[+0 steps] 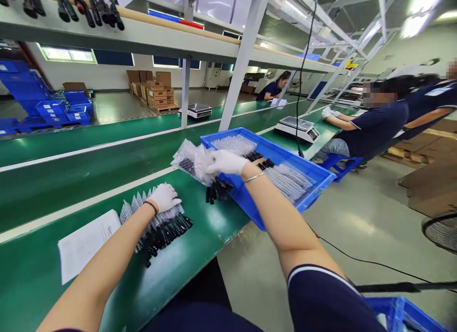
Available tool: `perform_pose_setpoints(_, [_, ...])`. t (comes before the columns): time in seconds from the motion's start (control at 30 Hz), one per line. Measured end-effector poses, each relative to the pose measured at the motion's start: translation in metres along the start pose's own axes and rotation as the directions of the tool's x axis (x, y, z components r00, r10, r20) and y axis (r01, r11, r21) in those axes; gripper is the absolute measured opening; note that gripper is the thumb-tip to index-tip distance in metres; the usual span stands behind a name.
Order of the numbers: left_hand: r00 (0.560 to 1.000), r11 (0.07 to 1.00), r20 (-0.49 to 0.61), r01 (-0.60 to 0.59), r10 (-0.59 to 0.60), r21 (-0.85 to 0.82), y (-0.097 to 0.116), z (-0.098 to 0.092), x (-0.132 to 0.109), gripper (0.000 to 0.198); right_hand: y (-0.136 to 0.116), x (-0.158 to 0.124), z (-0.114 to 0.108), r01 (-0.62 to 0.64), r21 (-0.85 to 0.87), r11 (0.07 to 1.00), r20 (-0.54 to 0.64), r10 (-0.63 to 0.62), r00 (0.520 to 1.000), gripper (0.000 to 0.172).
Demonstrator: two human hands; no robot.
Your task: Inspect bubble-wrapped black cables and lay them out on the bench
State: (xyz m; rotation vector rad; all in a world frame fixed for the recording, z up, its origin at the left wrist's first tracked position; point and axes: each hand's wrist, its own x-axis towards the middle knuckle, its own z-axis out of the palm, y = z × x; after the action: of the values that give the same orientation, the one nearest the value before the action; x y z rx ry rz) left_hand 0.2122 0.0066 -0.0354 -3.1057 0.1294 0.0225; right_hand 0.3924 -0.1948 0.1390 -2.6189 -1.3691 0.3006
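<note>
My right hand (224,163), in a white glove, is closed around a bunch of clear plastic-wrapped pieces (186,156) with black ends. It holds them above the green bench, by the near-left corner of a blue tray (303,206). My left hand (164,197), also gloved, rests with loosely spread fingers on top of a row of similar wrapped pieces (166,232). Their black ends point toward me on the bench. What exactly these pieces are I cannot make out. More wrapped pieces (291,182) lie inside the tray.
A white paper sheet (87,244) lies left of the row. Beyond the tray stands a scale (298,128), with a cable (306,51) hanging nearby. A slanted post (246,60) rises behind the tray. Co-workers (382,113) sit at the right. Another blue crate (403,313) is below right.
</note>
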Motion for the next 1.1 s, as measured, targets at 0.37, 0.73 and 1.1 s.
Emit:
perform_pose_setpoints(0.37, [0.998,0.999,-0.042,0.038,-0.038,-0.012,0.003,0.000,-0.007,0.044,0.008,0.024,0.137,-0.222,0.087,0.971,0.015,0.221,0.975,0.062])
perform_pose_setpoints(0.73, [0.995,0.996,-0.045,0.084,-0.085,-0.034,0.009,-0.011,0.001,0.033,0.062,0.041,0.175,-0.210,0.439,0.874,-0.155,0.304,0.940,0.059])
perform_pose_setpoints(1.1, [0.962,0.949,-0.161,0.175,-0.222,-0.261,0.002,-0.047,-0.019,0.027,-0.008,0.005,0.200,0.255,0.168,0.952,-0.545,-0.126,0.829,0.021])
